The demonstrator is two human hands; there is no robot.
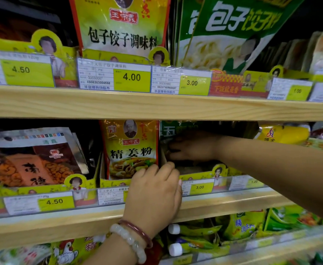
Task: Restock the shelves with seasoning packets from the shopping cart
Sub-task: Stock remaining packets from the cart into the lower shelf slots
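On the middle shelf (157, 109), far left, a brown and silver seasoning packet (32, 161) leans back behind a yellow 4.50 price tag (54, 202). Just to its right an upright yellow ginger powder packet (130, 148) stands in a cardboard display tray (101, 169). The left hand (155, 194), with a pale bead bracelet (130, 241) and a dark red bangle (137, 232) at the wrist, reaches up over the shelf's front edge; its fingers curl against the lower right corner of the ginger powder packet and the tray's divider, though whether they actually pinch either one cannot be told. Further right, the right hand (193, 148) is pushed deep into the neighbouring slot, in shadow, lying against a dark green seasoning packet (178, 131); its fingers are too dim to say whether they are gripping it or apart. In front of that slot sits a 3.00 price tag (200, 187), and beyond the forearm a yellow pouch (283, 133) lies at the far right.
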